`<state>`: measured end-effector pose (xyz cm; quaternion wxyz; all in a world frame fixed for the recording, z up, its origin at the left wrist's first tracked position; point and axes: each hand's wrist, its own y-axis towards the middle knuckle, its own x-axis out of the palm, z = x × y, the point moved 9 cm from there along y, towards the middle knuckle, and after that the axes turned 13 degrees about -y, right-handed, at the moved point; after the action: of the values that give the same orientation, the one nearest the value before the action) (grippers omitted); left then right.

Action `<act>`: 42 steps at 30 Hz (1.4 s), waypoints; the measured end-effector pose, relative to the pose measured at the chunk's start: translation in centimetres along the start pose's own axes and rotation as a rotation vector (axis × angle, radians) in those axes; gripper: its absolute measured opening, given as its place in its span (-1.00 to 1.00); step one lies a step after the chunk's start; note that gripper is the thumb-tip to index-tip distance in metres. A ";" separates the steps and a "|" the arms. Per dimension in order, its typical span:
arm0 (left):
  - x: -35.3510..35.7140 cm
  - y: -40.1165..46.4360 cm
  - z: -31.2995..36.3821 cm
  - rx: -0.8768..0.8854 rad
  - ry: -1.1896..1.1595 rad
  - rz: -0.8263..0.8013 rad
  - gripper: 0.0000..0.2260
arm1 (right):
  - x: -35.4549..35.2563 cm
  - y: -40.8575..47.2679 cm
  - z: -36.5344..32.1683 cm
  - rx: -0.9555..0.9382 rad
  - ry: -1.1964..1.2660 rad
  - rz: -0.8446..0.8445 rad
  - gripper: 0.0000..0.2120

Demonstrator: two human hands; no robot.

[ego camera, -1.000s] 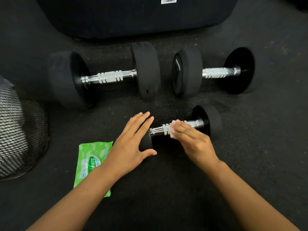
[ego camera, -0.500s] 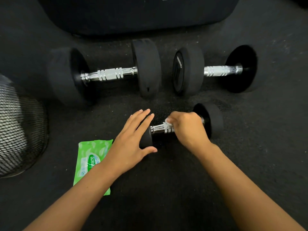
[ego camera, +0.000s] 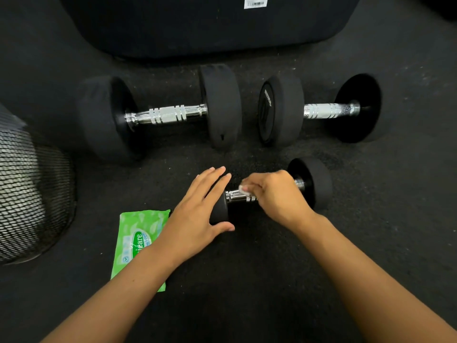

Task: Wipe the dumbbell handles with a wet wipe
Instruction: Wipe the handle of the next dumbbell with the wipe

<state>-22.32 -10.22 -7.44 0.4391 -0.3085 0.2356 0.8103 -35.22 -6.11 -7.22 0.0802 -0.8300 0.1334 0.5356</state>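
Wiping the nearest dumbbell's handle

The left hand (ego camera: 197, 214), fingers straight, steadies the small black-ended chrome-handled dumbbell (ego camera: 314, 184) at centre; the right hand (ego camera: 274, 194) curls over its handle, pinching a white wet wipe (ego camera: 243, 188). Its long axis runs 8 to 2 o'clock. Likely heavy, rigid, prone to roll: brace an end. At 7 o'clock lies the green wipe packet (ego camera: 134, 233); at 12, two larger dumbbells.

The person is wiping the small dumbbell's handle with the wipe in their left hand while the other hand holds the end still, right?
Not quite. The head view shows the wet wipe in the right hand, curled round the small dumbbell handle. The left hand lies flat on the near weight end, holding it still.
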 end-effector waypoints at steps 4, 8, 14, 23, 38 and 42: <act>-0.2 0.3 -0.2 -0.008 -0.011 -0.002 -0.15 | 1.7 0.5 -3.1 -0.121 -0.097 0.030 -0.87; 0.0 0.2 -0.2 0.001 -0.015 -0.003 -0.15 | 1.0 -2.5 -2.9 -0.297 -0.153 0.174 -0.75; -0.1 0.3 -0.3 -0.005 -0.015 0.007 -0.15 | 2.1 -2.7 -3.7 -0.377 -0.151 0.225 -0.73; -0.2 0.4 -0.2 0.002 -0.016 0.015 -0.15 | 2.4 -3.4 -3.5 -0.460 -0.185 0.282 -0.74; -0.2 0.3 0.0 0.017 -0.009 0.031 -0.16 | 2.3 -2.4 -3.6 -0.323 -0.179 0.292 -0.73; -0.1 0.1 0.1 0.017 -0.004 0.010 -0.15 | 1.7 -2.9 -2.8 -0.356 -0.190 0.252 -0.74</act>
<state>-22.44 -10.27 -7.32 0.4382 -0.3021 0.2429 0.8110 -31.28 -4.34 -7.64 -0.1226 -0.7538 0.1316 0.6320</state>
